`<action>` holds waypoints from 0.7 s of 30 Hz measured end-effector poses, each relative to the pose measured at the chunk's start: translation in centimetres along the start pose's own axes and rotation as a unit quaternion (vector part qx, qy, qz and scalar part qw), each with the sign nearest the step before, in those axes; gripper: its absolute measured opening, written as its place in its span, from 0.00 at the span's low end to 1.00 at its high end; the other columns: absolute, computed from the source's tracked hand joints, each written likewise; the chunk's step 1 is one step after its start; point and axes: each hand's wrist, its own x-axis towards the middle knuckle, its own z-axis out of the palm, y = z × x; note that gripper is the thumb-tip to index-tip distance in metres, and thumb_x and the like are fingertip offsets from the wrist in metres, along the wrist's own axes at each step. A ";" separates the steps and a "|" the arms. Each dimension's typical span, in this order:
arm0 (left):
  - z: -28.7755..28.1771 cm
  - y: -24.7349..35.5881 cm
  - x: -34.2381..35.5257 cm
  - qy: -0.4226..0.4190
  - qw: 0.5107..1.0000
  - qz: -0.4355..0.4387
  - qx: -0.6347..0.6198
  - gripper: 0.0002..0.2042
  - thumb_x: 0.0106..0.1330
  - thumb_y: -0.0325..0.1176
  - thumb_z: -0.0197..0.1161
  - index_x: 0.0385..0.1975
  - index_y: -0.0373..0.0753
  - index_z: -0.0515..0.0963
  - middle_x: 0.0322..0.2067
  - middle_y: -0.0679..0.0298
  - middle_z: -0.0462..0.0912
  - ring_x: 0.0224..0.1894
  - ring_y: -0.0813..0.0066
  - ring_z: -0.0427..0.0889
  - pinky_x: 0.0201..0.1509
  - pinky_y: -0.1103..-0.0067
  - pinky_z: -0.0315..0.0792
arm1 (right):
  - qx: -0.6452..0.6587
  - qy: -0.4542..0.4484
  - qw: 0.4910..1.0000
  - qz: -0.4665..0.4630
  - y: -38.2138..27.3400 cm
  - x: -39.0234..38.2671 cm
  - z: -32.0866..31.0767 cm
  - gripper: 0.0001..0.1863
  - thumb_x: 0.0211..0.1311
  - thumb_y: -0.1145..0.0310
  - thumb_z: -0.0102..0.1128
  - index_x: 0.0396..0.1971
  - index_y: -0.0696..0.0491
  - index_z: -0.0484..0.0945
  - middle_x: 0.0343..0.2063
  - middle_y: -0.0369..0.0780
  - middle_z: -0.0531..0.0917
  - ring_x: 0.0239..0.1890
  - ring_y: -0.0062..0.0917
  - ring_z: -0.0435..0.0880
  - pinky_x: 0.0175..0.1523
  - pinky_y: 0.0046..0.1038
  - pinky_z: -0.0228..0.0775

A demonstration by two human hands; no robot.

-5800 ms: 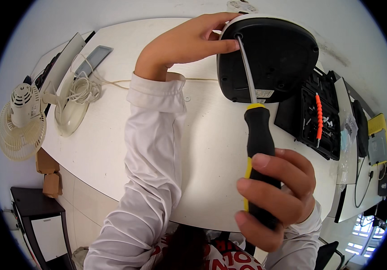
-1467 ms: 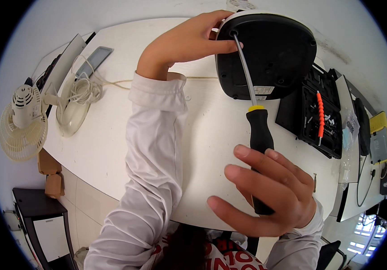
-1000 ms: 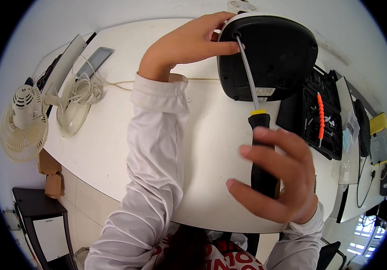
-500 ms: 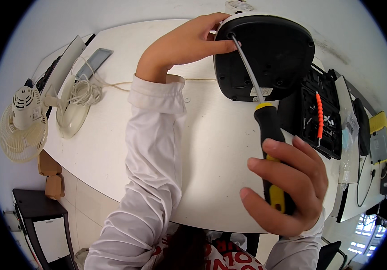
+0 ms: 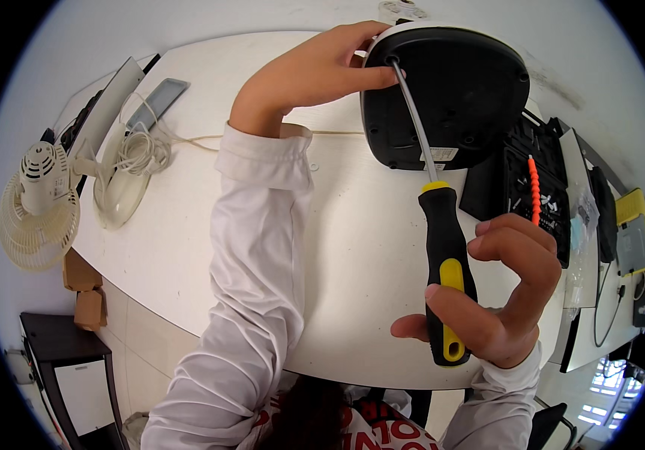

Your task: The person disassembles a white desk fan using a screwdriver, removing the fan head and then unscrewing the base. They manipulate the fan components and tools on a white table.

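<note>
My left hand [image 5: 315, 71] grips the upper left edge of a black-bottomed appliance base [image 5: 450, 94] with a white rim, tilted up toward me, its thumb beside a screw recess. The tip of a black-and-yellow screwdriver [image 5: 442, 232] sits in that recess, its shaft slanting down to the right. My right hand [image 5: 495, 300] holds the lower handle, index and middle fingers lifted off it and curled, lower fingers against it. Right of the base lies an open black tool case [image 5: 547, 217] with an orange flexible shaft [image 5: 534, 187].
At left stand a cream fan [image 5: 37, 210], a detached fan base [image 5: 120, 199] with coiled cable [image 5: 144, 154], a grey tray [image 5: 156, 103] and a monitor [image 5: 109, 101]. Plastic bags [image 5: 581, 225] and yellow-edged equipment [image 5: 633, 232] lie at right, boxes [image 5: 84, 296] and a dark cabinet [image 5: 67, 375] lower left.
My right hand has shifted rightward and rotated round the screwdriver handle, its fingers now mostly on the right side, with more of the yellow grip showing. My left hand stays in place.
</note>
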 end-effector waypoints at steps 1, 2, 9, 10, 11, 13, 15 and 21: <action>-0.1 0.0 -0.2 0.001 1.000 -0.004 0.004 0.25 0.62 0.35 0.63 0.59 0.37 0.68 0.45 0.63 0.78 0.45 0.76 0.78 0.51 0.78 0.71 | -0.001 0.014 1.000 -0.001 0.0 0.0 0.2 0.20 0.33 0.57 0.76 0.31 0.33 0.77 0.37 0.37 0.68 0.37 0.33 0.76 0.34 0.28 0.70; -0.2 -0.1 -0.3 -0.009 1.000 0.000 -0.013 0.25 0.62 0.35 0.63 0.59 0.37 0.68 0.45 0.62 0.78 0.45 0.75 0.78 0.51 0.78 0.71 | -0.002 0.013 1.000 0.004 -0.1 -0.1 0.4 0.19 0.33 0.60 0.76 0.30 0.33 0.79 0.37 0.37 0.69 0.36 0.33 0.77 0.33 0.28 0.70; 0.2 0.0 1.0 0.021 0.996 0.017 0.090 0.29 0.53 0.49 0.68 0.47 0.32 0.73 0.40 0.51 0.80 0.42 0.59 0.80 0.44 0.71 0.73 | -0.063 -0.002 0.998 0.021 -2.1 -1.0 -1.3 0.20 0.52 0.74 0.66 0.45 0.45 0.72 0.49 0.47 0.71 0.50 0.43 0.75 0.49 0.38 0.73; 0.2 -0.1 1.0 0.000 0.998 0.011 0.066 0.24 0.54 0.46 0.67 0.42 0.32 0.75 0.34 0.51 0.80 0.39 0.57 0.80 0.41 0.70 0.72 | -0.069 0.001 0.998 0.011 -2.2 -1.0 -1.5 0.20 0.59 0.78 0.57 0.50 0.46 0.67 0.55 0.49 0.70 0.56 0.48 0.73 0.57 0.44 0.72; 0.7 -0.7 1.0 0.015 0.997 0.019 0.067 0.23 0.54 0.46 0.66 0.42 0.33 0.75 0.33 0.52 0.81 0.39 0.57 0.80 0.42 0.70 0.72 | -0.078 -0.007 0.997 0.014 -2.0 -1.3 -1.7 0.21 0.61 0.80 0.53 0.52 0.44 0.65 0.55 0.50 0.70 0.56 0.48 0.74 0.58 0.45 0.72; 0.9 -0.8 0.7 0.028 0.997 0.011 0.065 0.22 0.54 0.46 0.65 0.41 0.33 0.76 0.33 0.52 0.81 0.39 0.56 0.80 0.42 0.70 0.72 | -0.048 0.015 0.997 -0.055 -1.3 -0.1 -1.0 0.21 0.65 0.72 0.51 0.57 0.44 0.62 0.55 0.48 0.71 0.54 0.46 0.74 0.57 0.46 0.71; 1.0 -0.5 1.0 0.020 0.998 -0.017 0.054 0.23 0.54 0.47 0.65 0.41 0.33 0.76 0.33 0.52 0.81 0.39 0.55 0.80 0.42 0.69 0.72 | -0.043 0.022 0.995 -0.087 -0.9 0.7 -0.6 0.21 0.66 0.70 0.50 0.58 0.44 0.61 0.55 0.47 0.70 0.54 0.46 0.74 0.56 0.47 0.70; 1.1 -1.2 2.7 0.047 0.990 0.036 0.128 0.25 0.53 0.51 0.66 0.39 0.33 0.77 0.34 0.52 0.82 0.38 0.58 0.81 0.42 0.71 0.74 | -0.158 -0.028 0.985 -0.059 -1.1 -0.7 -1.9 0.10 0.68 0.65 0.47 0.47 0.41 0.63 0.53 0.46 0.64 0.60 0.44 0.65 0.62 0.48 0.65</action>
